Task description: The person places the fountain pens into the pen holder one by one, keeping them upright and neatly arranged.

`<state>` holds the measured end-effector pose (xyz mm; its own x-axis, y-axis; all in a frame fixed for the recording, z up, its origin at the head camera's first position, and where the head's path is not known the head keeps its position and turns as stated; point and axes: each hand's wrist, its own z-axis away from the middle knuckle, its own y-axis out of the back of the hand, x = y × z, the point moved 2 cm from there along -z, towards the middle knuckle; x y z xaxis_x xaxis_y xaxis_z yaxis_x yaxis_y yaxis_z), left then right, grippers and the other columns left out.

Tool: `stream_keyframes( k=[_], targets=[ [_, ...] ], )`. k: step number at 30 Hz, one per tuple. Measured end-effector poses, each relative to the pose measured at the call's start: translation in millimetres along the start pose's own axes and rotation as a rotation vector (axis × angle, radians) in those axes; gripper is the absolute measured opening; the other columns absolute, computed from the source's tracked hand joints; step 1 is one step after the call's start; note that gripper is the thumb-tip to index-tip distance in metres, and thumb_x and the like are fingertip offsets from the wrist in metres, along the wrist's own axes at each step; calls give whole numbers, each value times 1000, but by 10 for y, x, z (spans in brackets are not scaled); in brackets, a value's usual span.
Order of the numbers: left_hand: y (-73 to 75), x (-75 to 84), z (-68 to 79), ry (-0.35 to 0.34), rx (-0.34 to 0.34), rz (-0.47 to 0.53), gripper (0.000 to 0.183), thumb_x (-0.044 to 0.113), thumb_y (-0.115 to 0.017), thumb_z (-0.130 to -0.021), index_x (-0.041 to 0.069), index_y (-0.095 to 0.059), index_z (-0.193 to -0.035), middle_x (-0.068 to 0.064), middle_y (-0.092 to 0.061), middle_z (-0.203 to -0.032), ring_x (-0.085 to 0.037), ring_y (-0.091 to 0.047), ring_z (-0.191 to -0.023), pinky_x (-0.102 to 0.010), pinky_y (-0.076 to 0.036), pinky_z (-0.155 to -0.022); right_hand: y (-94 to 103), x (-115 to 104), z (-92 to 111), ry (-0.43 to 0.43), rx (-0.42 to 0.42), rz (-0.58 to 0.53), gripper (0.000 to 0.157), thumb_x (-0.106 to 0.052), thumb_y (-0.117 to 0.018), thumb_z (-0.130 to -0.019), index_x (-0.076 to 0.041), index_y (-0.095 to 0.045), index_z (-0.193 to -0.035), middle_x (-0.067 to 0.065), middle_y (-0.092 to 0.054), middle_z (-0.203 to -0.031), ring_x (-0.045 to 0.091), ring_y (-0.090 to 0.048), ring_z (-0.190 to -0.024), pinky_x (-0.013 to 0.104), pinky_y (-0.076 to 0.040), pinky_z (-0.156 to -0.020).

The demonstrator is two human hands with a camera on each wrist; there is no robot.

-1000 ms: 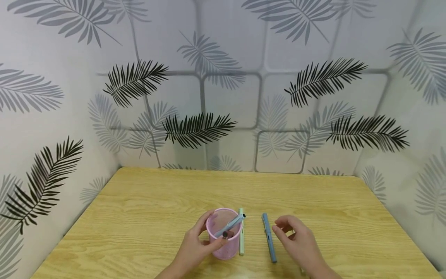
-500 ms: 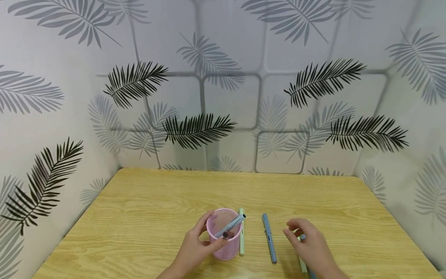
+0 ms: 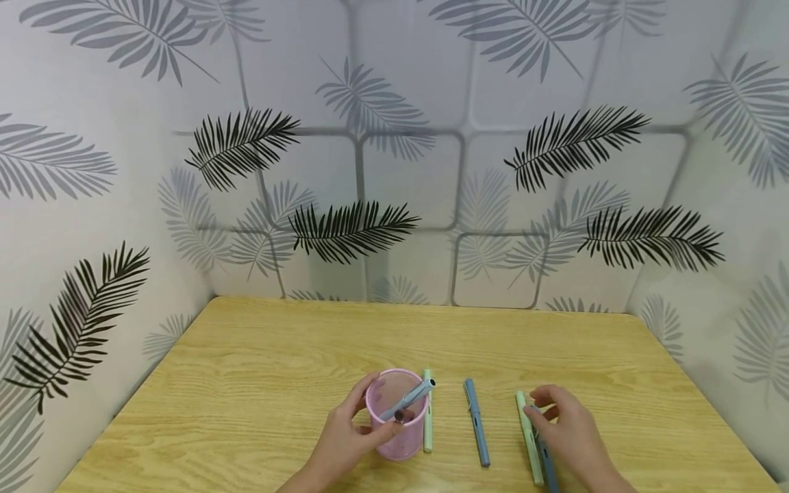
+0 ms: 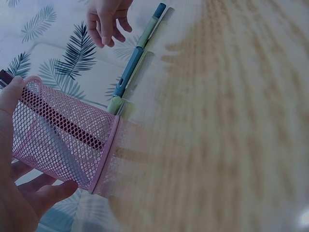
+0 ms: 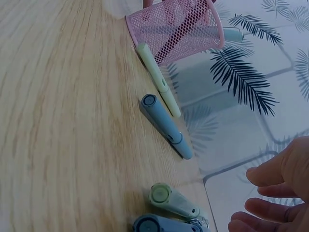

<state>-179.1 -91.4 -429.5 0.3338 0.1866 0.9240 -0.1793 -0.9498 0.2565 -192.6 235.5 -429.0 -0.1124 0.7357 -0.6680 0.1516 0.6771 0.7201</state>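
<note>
My left hand [image 3: 345,435] grips a pink mesh pen cup [image 3: 397,448], thumb near the rim and fingers around the side. Inside lean a light blue pen [image 3: 407,399] and a dark brownish pen [image 3: 399,415], whose end is beside my thumb. My right hand [image 3: 570,428] hovers over a pale green pen [image 3: 530,438] and a dark blue pen [image 3: 546,465] lying side by side, the blue one partly covered. In the right wrist view the thumb and fingers [image 5: 268,208] stand apart with nothing between them.
Against the cup's right side in the head view lies another pale green pen [image 3: 428,435]. A blue pen [image 3: 477,424] lies between it and my right hand. The wooden table [image 3: 277,349] ends at a wall [image 3: 407,178] with leaf patterns.
My right hand has moved right, away from the middle blue pen, uncovering more of the green and blue pair. The left hand and cup have stayed put.
</note>
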Motion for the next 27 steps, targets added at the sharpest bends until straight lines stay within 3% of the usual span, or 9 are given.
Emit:
stream_keyframes(
  k=[16, 27],
  targets=[
    [3, -3, 1, -10, 3, -1, 74, 19, -75, -80, 8, -35, -141, -22, -51, -127, -41, -51, -113, -31, -56, -72, -7, 221, -73, -137, -189, 114, 32, -14, -64, -87, 10, -55, -107, 12, -59, -89, 23, -57, -77, 36, -51, -59],
    [1, 3, 4, -10, 0, 4, 73, 18, -75, -80, 6, -34, -141, -22, -50, -128, -41, -50, -114, -30, -56, -72, -77, 243, -45, -136, -194, 111, 31, -4, -65, -82, 13, -53, -105, 11, -60, -81, 21, -58, -71, 34, -52, -57]
  ],
)
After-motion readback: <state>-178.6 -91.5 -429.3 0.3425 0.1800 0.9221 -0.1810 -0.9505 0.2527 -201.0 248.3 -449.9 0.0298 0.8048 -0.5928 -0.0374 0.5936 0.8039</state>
